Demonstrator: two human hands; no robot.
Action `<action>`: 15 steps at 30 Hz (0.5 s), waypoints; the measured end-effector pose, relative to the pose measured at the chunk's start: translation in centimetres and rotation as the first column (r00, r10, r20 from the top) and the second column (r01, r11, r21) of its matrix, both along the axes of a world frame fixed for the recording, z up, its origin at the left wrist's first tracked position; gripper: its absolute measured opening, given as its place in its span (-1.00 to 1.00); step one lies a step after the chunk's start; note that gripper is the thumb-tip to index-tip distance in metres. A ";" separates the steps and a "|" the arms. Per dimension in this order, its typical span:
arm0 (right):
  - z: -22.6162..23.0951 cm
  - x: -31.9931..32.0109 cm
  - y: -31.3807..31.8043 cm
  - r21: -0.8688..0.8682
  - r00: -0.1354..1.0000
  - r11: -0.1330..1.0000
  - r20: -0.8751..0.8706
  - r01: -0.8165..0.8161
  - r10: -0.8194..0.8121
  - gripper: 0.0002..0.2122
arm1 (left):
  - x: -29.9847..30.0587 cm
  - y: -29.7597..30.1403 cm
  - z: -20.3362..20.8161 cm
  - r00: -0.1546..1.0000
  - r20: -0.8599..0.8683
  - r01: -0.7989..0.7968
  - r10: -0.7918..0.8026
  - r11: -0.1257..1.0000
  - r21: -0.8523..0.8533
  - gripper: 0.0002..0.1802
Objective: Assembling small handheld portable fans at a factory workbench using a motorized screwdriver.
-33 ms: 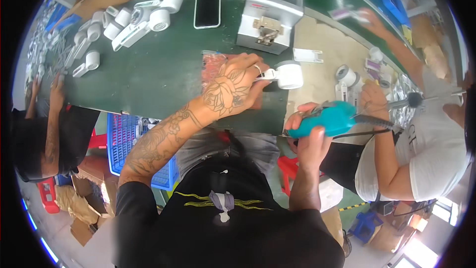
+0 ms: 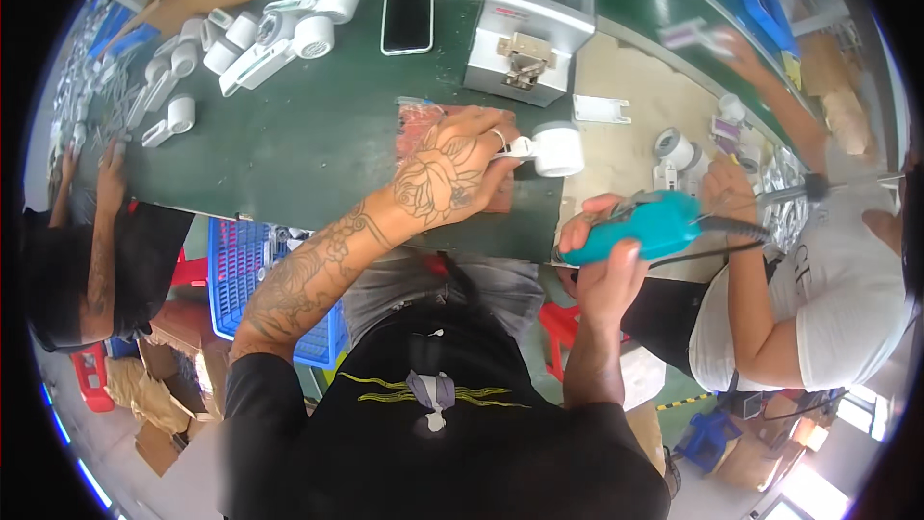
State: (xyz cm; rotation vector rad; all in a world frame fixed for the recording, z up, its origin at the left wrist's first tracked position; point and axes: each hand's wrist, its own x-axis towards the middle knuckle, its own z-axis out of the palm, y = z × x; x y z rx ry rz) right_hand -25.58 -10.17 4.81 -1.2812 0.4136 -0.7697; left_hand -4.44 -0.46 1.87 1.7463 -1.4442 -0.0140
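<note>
My left hand (image 2: 448, 164) is closed round the handle of a white plastic part (image 2: 556, 148) with a round, cup-like head. The head sticks out to the right of my fingers, and much of the handle is hidden under them. Beneath this hand lies a reddish mat (image 2: 416, 125) on the green bench. In my right hand (image 2: 616, 279) is a teal electric screwdriver (image 2: 640, 230), gripped near the bench's front edge, its black cord running off to the right. The tool's tip is hidden by my fingers. It is apart from the white part.
A grey machine (image 2: 529, 24) stands behind my left hand, beside a phone (image 2: 407, 16). Several similar white parts (image 2: 260, 43) lie at the back left. A flat white piece (image 2: 602, 110) rests right of the machine. Co-workers sit on both sides; a blue crate (image 2: 236, 274) is below.
The right co-worker's far hand has shifted slightly to the right with a purple and white piece. My own hands keep nearly the same pose and hold the same things.
</note>
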 end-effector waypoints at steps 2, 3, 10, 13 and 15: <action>0.2 2.7 -0.5 -0.018 0.997 0.999 0.056 0.046 -0.045 -0.34 | 0.6 1.4 -0.6 0.993 0.113 -0.025 0.027 1.000 -0.013 -0.73; 0.8 4.0 -1.2 0.001 0.995 1.000 0.104 0.012 -0.012 -0.30 | 1.3 1.5 -0.7 0.994 0.105 -0.030 0.033 0.999 -0.024 -0.73; 3.1 16.6 -4.6 -0.174 0.955 0.959 0.237 0.225 -0.181 -0.43 | 4.4 1.3 -1.4 0.994 -0.103 0.060 -0.045 0.986 0.155 -0.71; 2.2 19.4 -5.6 -0.278 0.955 0.939 0.269 0.202 -0.126 -0.58 | 4.3 1.5 -1.6 0.983 -0.175 0.078 -0.049 0.983 0.167 -0.71; 1.9 20.2 -5.7 -0.303 0.955 0.934 0.278 0.191 -0.105 -0.60 | 4.2 1.5 -1.7 0.982 -0.185 0.078 -0.046 0.983 0.166 -0.72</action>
